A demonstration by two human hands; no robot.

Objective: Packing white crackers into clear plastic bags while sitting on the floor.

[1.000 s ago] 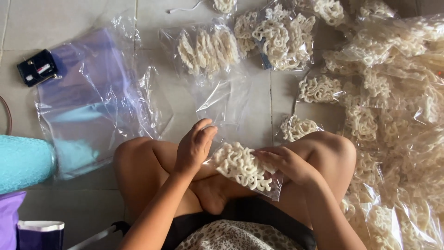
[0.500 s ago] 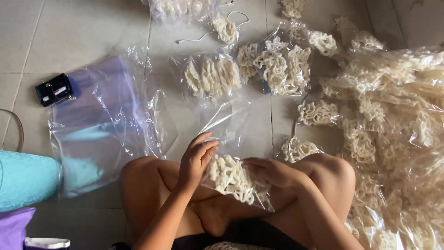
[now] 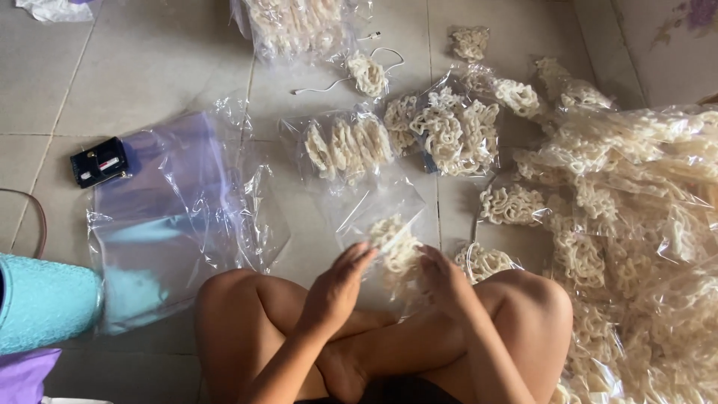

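A clear plastic bag of pale, curly dried crackers (image 3: pixel 395 251) sits between both hands. The left hand (image 3: pixel 338 288) fingers (image 3: pixel 357 258) touch it at 9 o'clock, loosely spread. The right hand (image 3: pixel 446 280) fingers grip it at 3 o'clock.

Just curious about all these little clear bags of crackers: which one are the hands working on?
The clear bag between both hands, above the crossed legs; the other filled bags lie untouched farther away.

Both forearms are bare, with no sleeves, watch or bracelet showing, and the left hand (image 3: pixel 338 290) and right hand (image 3: pixel 446 281) carry no rings or gloves. The knees and shins are bare too. A strip of dark cloth shows at 6 o'clock.
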